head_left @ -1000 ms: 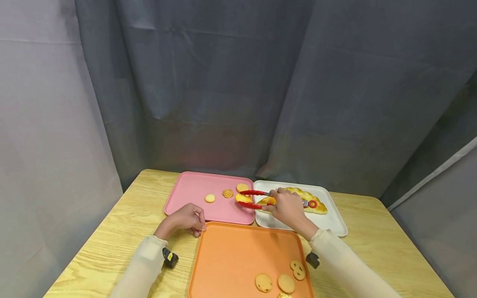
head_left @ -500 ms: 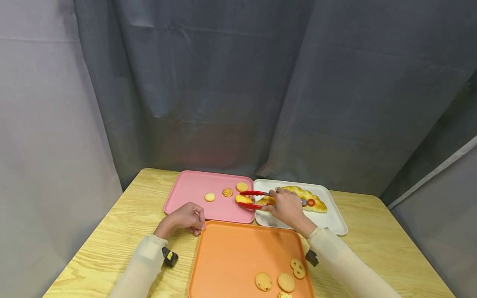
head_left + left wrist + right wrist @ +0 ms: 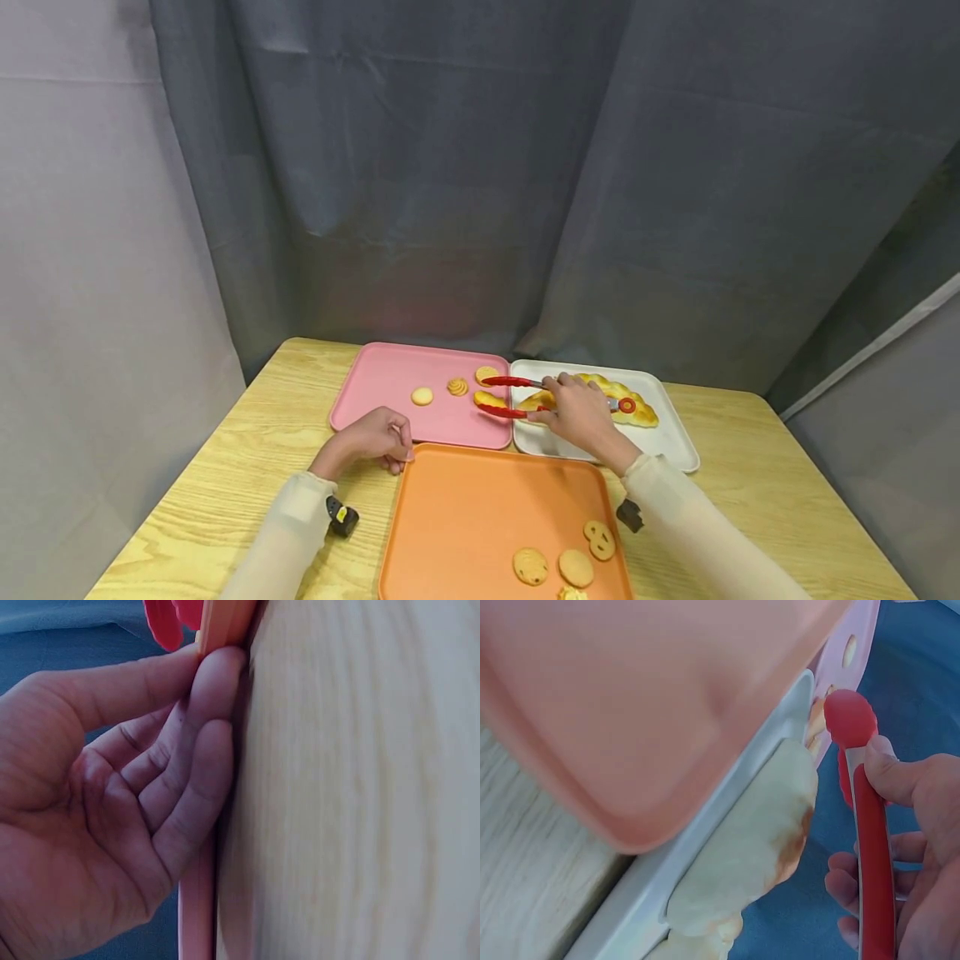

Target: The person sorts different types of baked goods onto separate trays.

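My right hand (image 3: 577, 412) grips a pair of red-tipped tongs (image 3: 510, 382), thumb along one arm and fingers round the other. The tong tips are spread over the right end of the pink tray (image 3: 390, 371). A small yellow pastry (image 3: 489, 399) lies there against the nearer tip, while the farther tip overlaps a round cookie (image 3: 485, 374). In the right wrist view the tongs (image 3: 874, 862) stand beyond a long bread (image 3: 742, 840). My left hand (image 3: 378, 437) pinches the far left corner of the orange tray (image 3: 480, 500) between thumb and forefinger.
A swirl cookie (image 3: 457, 387) and a small round cookie (image 3: 422, 396) lie on the pink tray. The white tray (image 3: 678, 442) beside it bears a braided bread (image 3: 637, 410) and another bread (image 3: 538, 401). Several cookies sit near the orange tray's right side. A grey curtain (image 3: 420, 208) hangs behind.
The tong tips have spread wider, the farther tip rising away from the yellow pastry, which stays on the pink tray. My left hand keeps its place at the orange tray's corner.
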Demonstrator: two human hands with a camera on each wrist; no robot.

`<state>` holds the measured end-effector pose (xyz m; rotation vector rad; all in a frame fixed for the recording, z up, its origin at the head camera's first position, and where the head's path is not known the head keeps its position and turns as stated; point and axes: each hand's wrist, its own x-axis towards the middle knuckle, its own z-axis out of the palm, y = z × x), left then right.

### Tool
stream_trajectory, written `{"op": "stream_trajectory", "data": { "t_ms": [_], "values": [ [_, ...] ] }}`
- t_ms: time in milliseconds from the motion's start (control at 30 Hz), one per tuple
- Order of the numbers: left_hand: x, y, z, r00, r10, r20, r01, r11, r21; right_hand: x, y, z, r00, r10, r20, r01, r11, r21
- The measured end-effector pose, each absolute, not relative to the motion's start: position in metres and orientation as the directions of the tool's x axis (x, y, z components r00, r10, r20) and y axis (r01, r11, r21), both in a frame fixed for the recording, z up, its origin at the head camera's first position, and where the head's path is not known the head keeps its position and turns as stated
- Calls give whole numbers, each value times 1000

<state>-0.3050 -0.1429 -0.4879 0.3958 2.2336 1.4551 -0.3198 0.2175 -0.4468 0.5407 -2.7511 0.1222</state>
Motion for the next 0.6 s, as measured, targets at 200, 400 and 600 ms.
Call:
{"op": "stream_trajectory", "data": {
  "t_ms": [200, 400, 600],
  "values": [
    [-304, -143, -486, -861, 468, -200, 5, 400, 917, -316, 229, -439, -851, -408, 331, -431, 902, 4],
    [-304, -145, -486, -857, 468, -215, -7, 407, 913, -306, 245, -426, -838, -465, 287, -491, 871, -26],
    [-304, -148, -485, -862, 463, -205, 10, 421, 907, -296, 261, -413, -797, -545, 260, -573, 819, -41]
  ]
}}
